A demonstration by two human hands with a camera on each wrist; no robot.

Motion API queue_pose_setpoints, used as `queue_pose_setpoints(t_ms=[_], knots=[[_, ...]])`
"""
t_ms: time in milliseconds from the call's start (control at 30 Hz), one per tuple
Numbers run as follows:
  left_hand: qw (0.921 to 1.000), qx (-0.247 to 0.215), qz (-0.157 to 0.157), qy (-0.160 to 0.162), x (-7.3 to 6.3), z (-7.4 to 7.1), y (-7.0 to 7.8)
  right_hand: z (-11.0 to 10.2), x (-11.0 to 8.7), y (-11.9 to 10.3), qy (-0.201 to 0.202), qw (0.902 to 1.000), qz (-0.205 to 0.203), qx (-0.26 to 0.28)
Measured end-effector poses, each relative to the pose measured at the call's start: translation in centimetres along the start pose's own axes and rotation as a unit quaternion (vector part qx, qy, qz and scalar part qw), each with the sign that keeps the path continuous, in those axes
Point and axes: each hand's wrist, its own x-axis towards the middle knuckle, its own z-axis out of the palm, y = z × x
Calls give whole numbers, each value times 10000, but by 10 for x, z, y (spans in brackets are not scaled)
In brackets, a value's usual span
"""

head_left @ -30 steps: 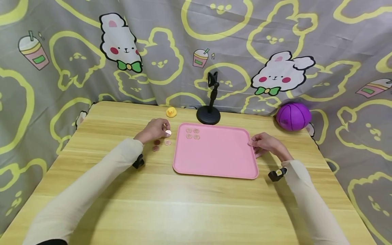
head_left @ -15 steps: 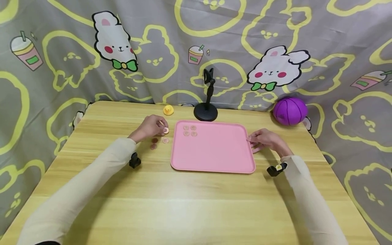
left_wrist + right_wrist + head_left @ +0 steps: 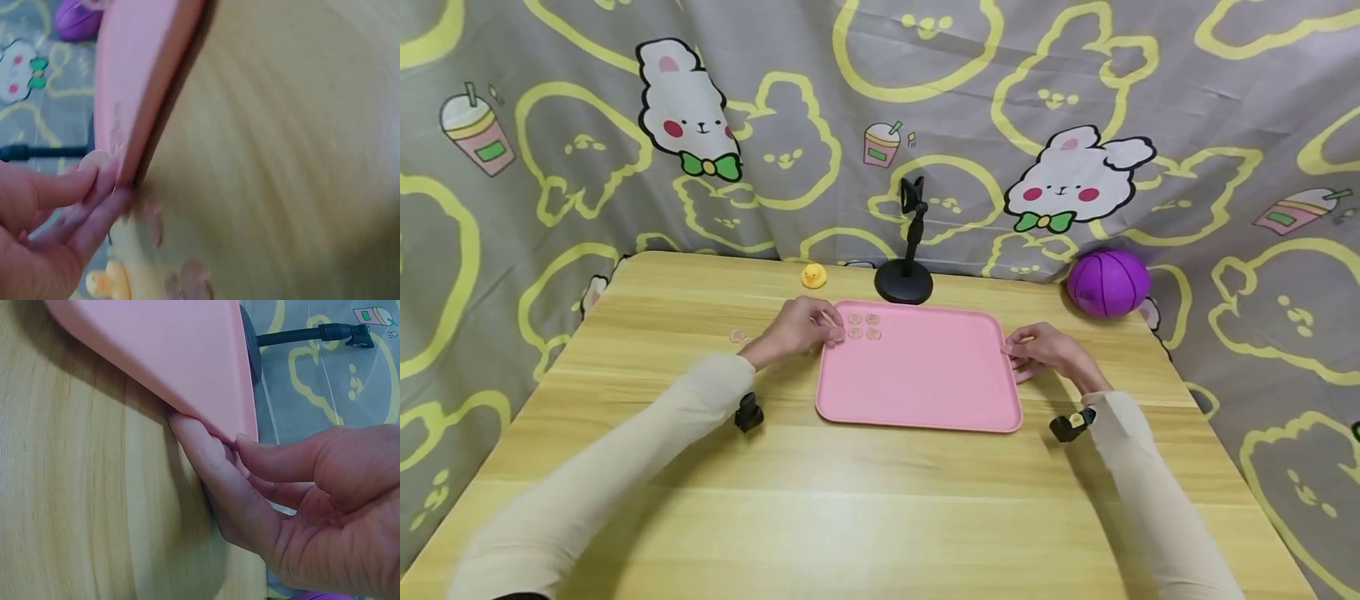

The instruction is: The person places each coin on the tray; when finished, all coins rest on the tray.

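- Disc (image 3: 837, 335) is pinched in your L hand (image 3: 796, 329), at approx 10 o'clock on tray (image 3: 925, 379); can't tell if it's touching down.
- Your R hand (image 3: 1041, 346) is clamped on tray edge near 3 o'clock, well apart from L; a light, level hold there should stop skids.
- Set of 4 discs (image 3: 873, 334) lies 2x2 at tray's 11 o'clock, just beside held one's 3 o'clock side. Don't nudge 'em.
- Step looks like setting disc down: clear raised edge, lower it flat, line up w/ a row, then ease fingers off toward 9 o'clock.
- Watch L sleeve (image 3: 718, 387): loose discs (image 3: 737, 336) on table (image 3: 775, 500), 10 o'clock of wrist, could get swept.
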Motion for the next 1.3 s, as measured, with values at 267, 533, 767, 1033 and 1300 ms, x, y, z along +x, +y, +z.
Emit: queue_pose_setpoints(t_ms=[267,533,767,1033,1300], knots=[[9989,163,411,-164,7,27,20,-2,2,5,50,9999,71,117],[9978,60,-197,-626,18,43,21,-5,-1,4,23,9999,75,104],[9979,81,-459,-456,23,46,19,-5,0,5,88,9997,113,193],[9971,337,-569,-365,22,50,18,-7,0,6,42,9996,212,182],[9976,174,-569,-365,23,51,16,-7,0,5,16,9998,177,122]])
